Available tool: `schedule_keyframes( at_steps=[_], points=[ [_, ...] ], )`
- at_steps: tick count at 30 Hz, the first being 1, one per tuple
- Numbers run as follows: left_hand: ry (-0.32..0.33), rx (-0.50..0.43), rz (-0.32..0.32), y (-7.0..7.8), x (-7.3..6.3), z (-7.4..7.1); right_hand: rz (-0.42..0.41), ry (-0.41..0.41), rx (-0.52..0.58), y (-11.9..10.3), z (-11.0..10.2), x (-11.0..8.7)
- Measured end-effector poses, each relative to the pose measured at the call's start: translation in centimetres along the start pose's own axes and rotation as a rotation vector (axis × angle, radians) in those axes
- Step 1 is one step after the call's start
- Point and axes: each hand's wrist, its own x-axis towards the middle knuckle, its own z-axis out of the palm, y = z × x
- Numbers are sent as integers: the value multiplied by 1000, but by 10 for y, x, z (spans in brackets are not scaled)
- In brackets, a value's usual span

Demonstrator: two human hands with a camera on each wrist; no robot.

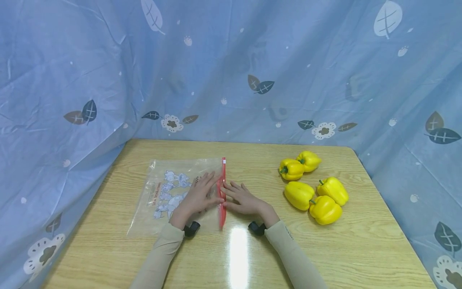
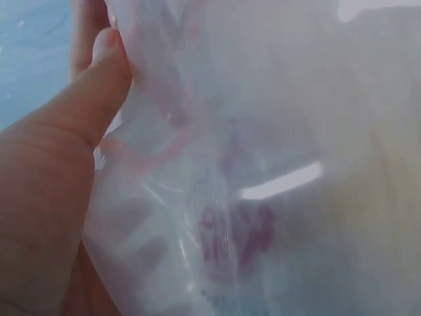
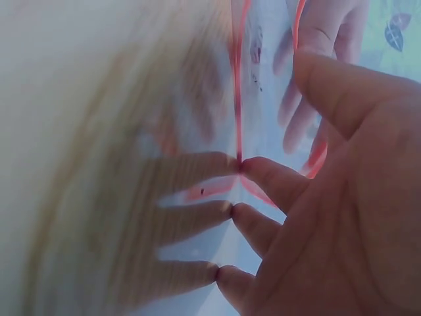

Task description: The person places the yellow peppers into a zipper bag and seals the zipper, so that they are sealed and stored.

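A clear zip bag (image 1: 142, 216) with printed cartoon figures lies flat, its red zip edge (image 1: 223, 168) facing right. My left hand (image 1: 197, 198) rests over the bag with fingers spread, its thumb reaching the red edge. From the other side my right hand (image 1: 247, 200) comes up to that edge, fingers extended and thumb near the left thumb. In the right wrist view the fingertips (image 3: 247, 214) touch the surface beside a red strip (image 3: 237, 99); a second red line runs by the thumb. Plastic (image 2: 263, 131) fills most of the left wrist view, blurred.
Several yellow bell peppers (image 1: 299, 195) lie at the right of the wooden table (image 1: 260, 160), two behind and the others nearer. A blue patterned cloth (image 1: 223, 60) hangs behind and along the sides. Black wrist cameras (image 1: 191, 229) sit below the hands.
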Motion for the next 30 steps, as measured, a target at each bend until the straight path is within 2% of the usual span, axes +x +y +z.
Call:
schedule_keyframes(
  at_steps=[11, 19, 30],
  points=[
    [12, 64, 9, 0, -2, -3, 2, -17, 18, 2, -1, 0],
    [73, 78, 24, 2, -2, -7, -16, -53, -47, 4, 1, 1],
    [167, 45, 48, 9, 1, -23, 104, -55, -130, -4, 3, 4]
  ],
)
